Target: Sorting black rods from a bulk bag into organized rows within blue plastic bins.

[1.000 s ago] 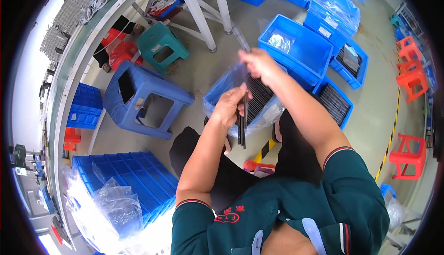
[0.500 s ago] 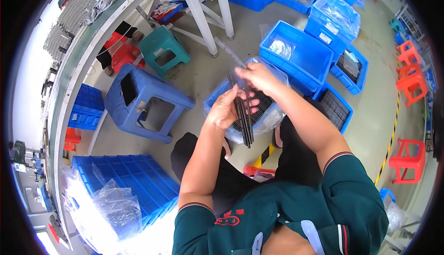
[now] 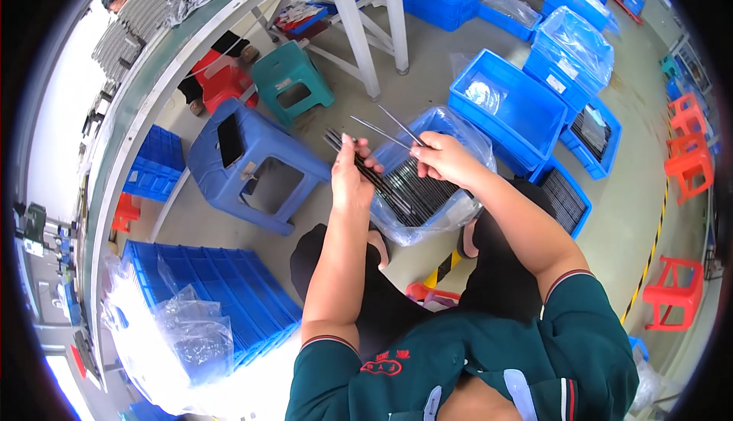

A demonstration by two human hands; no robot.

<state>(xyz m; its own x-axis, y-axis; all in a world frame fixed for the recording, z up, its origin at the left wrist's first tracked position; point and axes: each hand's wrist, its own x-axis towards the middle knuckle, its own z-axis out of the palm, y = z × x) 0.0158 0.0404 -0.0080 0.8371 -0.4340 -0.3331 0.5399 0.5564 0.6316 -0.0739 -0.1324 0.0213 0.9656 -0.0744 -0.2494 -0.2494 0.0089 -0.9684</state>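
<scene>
My left hand (image 3: 350,179) grips a bundle of thin dark rods (image 3: 366,174) that slants from upper left to lower right. My right hand (image 3: 443,158) pinches two thin shiny rods (image 3: 382,126) whose free ends point up and left. Both hands hover over a blue bin (image 3: 455,125) lined with a clear plastic bag and filled with more dark rods (image 3: 420,192). My knees sit just below the bin.
A blue stool (image 3: 252,169) stands left of my hands, with a green stool (image 3: 290,85) and a red one (image 3: 221,81) behind it. Blue bins (image 3: 508,104) lie to the right, flat blue trays (image 3: 221,299) and plastic bags at lower left. White table legs (image 3: 359,32) rise at the top.
The dark bundle in my left hand has swung from upright to a slant. My right hand has dropped toward the bin and now holds two shiny rods apart from the bundle.
</scene>
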